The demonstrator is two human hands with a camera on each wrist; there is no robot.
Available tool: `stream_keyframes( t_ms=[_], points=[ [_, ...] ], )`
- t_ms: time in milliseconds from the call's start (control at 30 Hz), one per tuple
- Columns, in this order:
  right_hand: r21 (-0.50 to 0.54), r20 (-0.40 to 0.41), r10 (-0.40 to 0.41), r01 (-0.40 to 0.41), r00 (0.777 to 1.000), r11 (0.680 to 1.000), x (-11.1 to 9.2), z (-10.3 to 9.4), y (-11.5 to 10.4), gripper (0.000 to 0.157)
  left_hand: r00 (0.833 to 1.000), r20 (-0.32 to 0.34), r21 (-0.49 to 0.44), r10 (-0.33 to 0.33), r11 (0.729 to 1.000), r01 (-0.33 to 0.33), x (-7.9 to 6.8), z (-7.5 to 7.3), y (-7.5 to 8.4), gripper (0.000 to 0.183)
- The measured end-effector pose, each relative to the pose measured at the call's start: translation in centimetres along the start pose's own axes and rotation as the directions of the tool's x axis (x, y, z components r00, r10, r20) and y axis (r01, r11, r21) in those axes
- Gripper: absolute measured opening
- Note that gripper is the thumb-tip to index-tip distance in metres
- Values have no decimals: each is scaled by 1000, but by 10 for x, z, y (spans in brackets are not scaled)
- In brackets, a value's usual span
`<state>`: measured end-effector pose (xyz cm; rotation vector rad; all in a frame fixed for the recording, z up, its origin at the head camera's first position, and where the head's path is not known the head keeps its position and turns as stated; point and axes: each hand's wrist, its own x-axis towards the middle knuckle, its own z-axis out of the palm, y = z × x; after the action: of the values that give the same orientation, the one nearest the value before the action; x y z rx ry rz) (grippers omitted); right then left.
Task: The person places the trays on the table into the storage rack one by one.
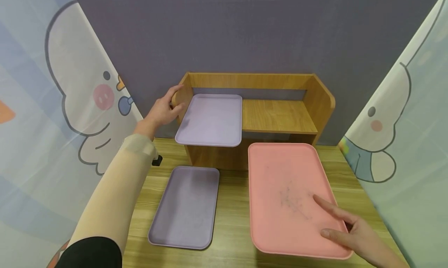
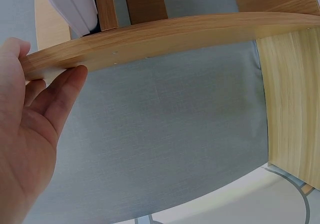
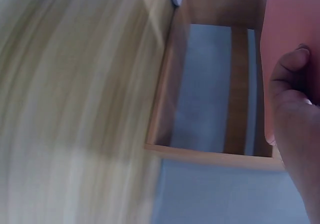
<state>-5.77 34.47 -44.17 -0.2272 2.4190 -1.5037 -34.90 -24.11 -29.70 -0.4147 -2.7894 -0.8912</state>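
Three trays, one wooden shelf rack (image 1: 280,116). Your left hand (image 1: 162,110) grips the rack's left side panel, fingers curled round it. Your right hand (image 1: 353,231) rests on the pink tray (image 1: 280,182) on the table (image 1: 231,221), fingers straight and spread. One lilac tray (image 1: 211,119) on the shelf, one purple tray (image 1: 187,205) on the table.

No words, numbers, labels or brand names can be read anywhere. The pink plastic tray (image 1: 280,174) has only faint grey scribble marks, not letters. The side curtains (image 1: 52,104) show cartoon pictures, with no writing.
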Motion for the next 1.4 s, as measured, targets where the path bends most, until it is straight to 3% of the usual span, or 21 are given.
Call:
stream_keyframes(
  t_ms=[200, 367, 600, 867, 1400],
  points=[
    [-49, -37, -130, 128, 991, 991, 0, -10, -12, 76, 1000, -3, -4, -5, 1000, 5, 0, 0, -1, 73],
    [-33, -38, -100, 99, 994, 995, 7, -19, -24, 76, 1000, -3, -8, -5, 1000, 5, 0, 0, -2, 73],
    [-143, -94, -101, 87, 990, 986, 22, -30, -37, 74, 1000, 0, -4, -3, 1000, 3, -1, 1, -1, 73],
    [-71, -41, -126, 122, 991, 990, 48, -46, -47, 70, 1000, -1, -6, -1, 1000, 1, 0, 1, -2, 72],
    [-141, 7, -141, 140, 990, 980, 111, -77, -68, 67, 1000, -23, -2, 19, 1000, -19, -1, 1, -1, 72]
  ],
)
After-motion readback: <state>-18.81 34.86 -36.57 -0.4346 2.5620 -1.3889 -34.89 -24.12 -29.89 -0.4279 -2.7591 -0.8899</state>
